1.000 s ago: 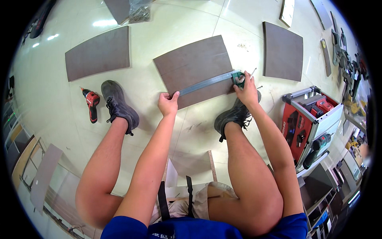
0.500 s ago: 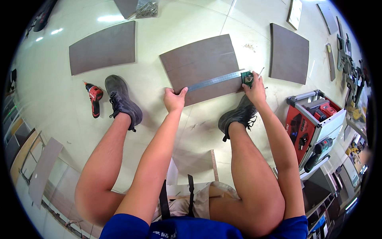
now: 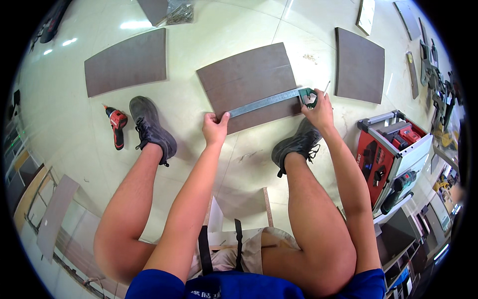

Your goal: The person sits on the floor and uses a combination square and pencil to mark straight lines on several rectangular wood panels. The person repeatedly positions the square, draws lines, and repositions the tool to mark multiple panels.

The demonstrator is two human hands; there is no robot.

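Pale floor tiles [image 3: 239, 25] are spread beneath the board [image 3: 249, 74]. By the left hand [image 3: 215, 130], its fingers curled and thumb down, the ruler [image 3: 264, 102] is pinned at the board's left edge; the right hand [image 3: 319, 113] is clamped on the green head [image 3: 302, 94] at the board's right edge, a thin stick [image 3: 327, 85] also held. Across the board, the ruler is best pressed flat. Left of the board, a drill [image 3: 117, 122] is seen.

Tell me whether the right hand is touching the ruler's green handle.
Touching. The head view shows the right hand gripping the green handle at the ruler's right end, thumb and fingers against it.
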